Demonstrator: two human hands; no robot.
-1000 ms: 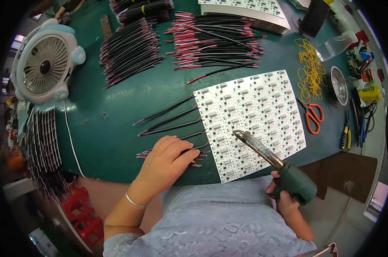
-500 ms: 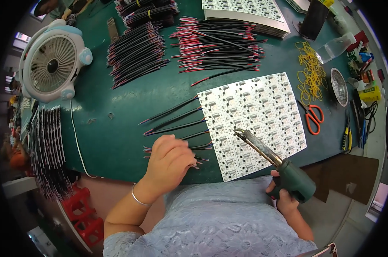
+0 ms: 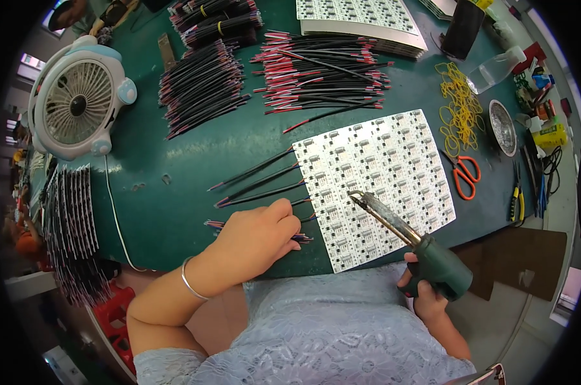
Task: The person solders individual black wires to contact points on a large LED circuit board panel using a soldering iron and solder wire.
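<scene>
A white circuit board panel lies on the green table, dotted with small dark parts in rows. Several black cables reach left from its left edge. Over a small bunch of loose black cables my left hand is closed, a bracelet on its wrist; bare wire ends poke out beside its fingertips. How many cables the fingers grip is hidden. My right hand holds a dark green soldering gun by its handle. The bent tip hangs over the panel's middle.
Piles of cut cables and red-ended cables lie farther back, near stacked panels. A fan stands at left. On the right are yellow cords, orange-handled scissors, a metal bowl and pliers.
My left hand has come down and slightly right onto the loose cables, its fingers closing there. The soldering gun stays almost where it was. The whole view has shifted slightly.
</scene>
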